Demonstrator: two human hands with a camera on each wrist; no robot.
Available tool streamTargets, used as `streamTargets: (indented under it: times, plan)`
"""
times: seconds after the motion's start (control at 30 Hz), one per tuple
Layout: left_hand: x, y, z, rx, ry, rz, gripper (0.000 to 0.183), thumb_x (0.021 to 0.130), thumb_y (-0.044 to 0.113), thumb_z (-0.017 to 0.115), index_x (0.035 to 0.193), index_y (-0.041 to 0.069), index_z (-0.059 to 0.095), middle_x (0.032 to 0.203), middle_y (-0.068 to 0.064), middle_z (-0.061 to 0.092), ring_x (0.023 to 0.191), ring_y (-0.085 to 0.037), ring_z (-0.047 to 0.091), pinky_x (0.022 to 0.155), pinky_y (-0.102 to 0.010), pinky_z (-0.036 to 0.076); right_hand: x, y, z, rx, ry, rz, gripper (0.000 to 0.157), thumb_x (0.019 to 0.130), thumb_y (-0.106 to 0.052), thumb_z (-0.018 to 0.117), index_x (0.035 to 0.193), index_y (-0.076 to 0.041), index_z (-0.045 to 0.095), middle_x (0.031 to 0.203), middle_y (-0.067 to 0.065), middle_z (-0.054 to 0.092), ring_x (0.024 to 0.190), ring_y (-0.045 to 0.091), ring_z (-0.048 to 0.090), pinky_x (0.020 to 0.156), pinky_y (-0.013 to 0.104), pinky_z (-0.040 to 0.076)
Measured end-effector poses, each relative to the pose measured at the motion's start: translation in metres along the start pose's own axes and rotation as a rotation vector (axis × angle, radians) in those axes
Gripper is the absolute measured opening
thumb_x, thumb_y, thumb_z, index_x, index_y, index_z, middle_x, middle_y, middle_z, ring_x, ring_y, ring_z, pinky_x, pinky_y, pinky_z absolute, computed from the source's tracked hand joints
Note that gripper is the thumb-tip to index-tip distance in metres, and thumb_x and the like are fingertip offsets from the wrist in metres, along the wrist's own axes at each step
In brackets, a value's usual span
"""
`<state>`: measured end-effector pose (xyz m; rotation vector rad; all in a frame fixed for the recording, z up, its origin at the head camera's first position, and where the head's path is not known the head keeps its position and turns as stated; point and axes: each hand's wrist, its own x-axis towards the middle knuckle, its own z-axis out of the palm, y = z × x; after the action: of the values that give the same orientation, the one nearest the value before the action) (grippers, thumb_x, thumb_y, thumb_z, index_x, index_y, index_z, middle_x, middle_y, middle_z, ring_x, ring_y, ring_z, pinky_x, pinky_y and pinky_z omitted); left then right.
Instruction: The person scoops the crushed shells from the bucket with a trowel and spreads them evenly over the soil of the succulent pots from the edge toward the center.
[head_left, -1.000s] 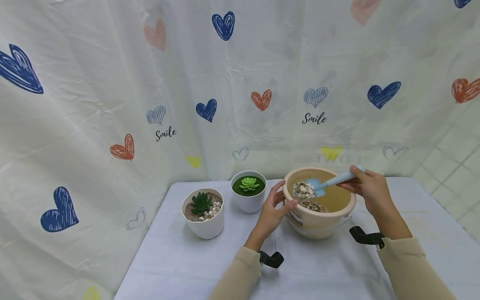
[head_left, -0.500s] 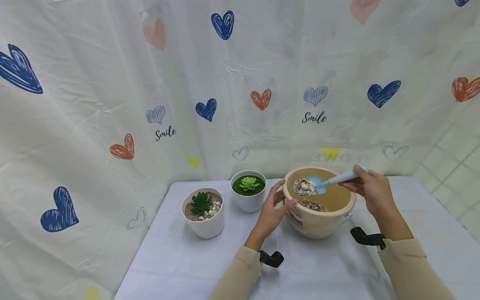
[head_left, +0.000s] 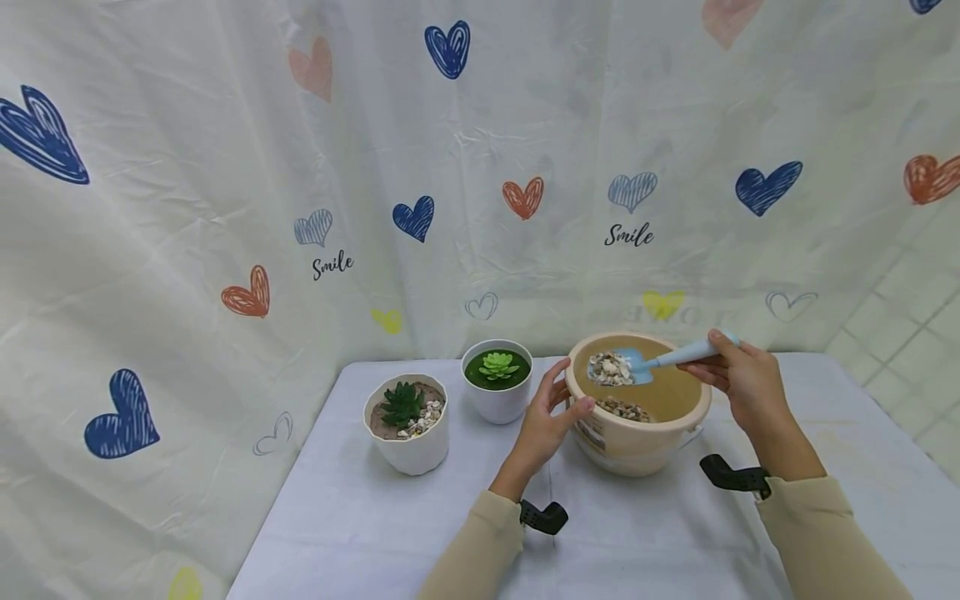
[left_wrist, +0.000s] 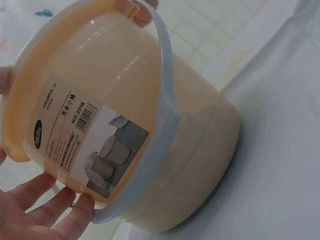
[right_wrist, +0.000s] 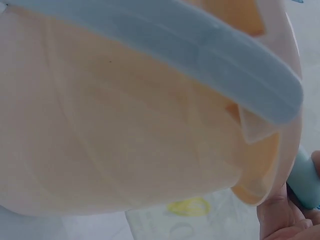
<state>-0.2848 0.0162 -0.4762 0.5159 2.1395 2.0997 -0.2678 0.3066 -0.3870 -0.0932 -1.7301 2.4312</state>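
Holding the bucket [head_left: 637, 454] upright on the worktop [head_left: 360, 542], at its left rim, with the left hand [head_left: 543, 429], fingers parted and lightly bent against the outer wall. Pinching the shovel [head_left: 690, 353] by its handle in the right hand [head_left: 738, 387], with fingers closed about it above the bucket's right side. Carrying pebbles [head_left: 611, 369] on the blade, over the bucket's mouth, with loose gravel [head_left: 624, 410] inside below. Just left of the bucket, a green-filled pot [head_left: 498, 407]; farther left, a white pot [head_left: 412, 457] with a dark succulent [head_left: 402, 406].
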Motion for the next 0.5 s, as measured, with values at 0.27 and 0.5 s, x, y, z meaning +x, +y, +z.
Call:
streamTargets:
  times: [0.27, 0.5]
  plan:
    - [-0.003, 0.004, 0.0, 0.043, -0.011, -0.012, 0.075, 0.091, 0.053, 0.072, 0.154, 0.053, 0.032, 0.156, 0.002, 0.049, 0.145, -0.022, 0.047, 0.11, -0.046, 0.049, -0.003, -0.001, 0.001, 0.046, 0.018, -0.005, 0.021, 0.098, -0.034, 0.066, 0.097, -0.013, 0.07, 0.08, 0.004, 0.079, 0.073, 0.018, 0.078, 0.068, 0.026, 0.061]
    - [-0.02, 0.02, -0.011, 0.191, -0.068, -0.046, 0.083, 0.09, 0.053, 0.074, 0.157, 0.048, 0.024, 0.158, 0.001, 0.047, 0.14, -0.023, 0.051, 0.108, -0.04, 0.05, -0.004, -0.008, 0.009, 0.044, 0.025, -0.006, 0.022, 0.099, -0.035, 0.066, 0.099, -0.013, 0.07, 0.081, 0.004, 0.079, 0.074, 0.017, 0.078, 0.069, 0.026, 0.061]
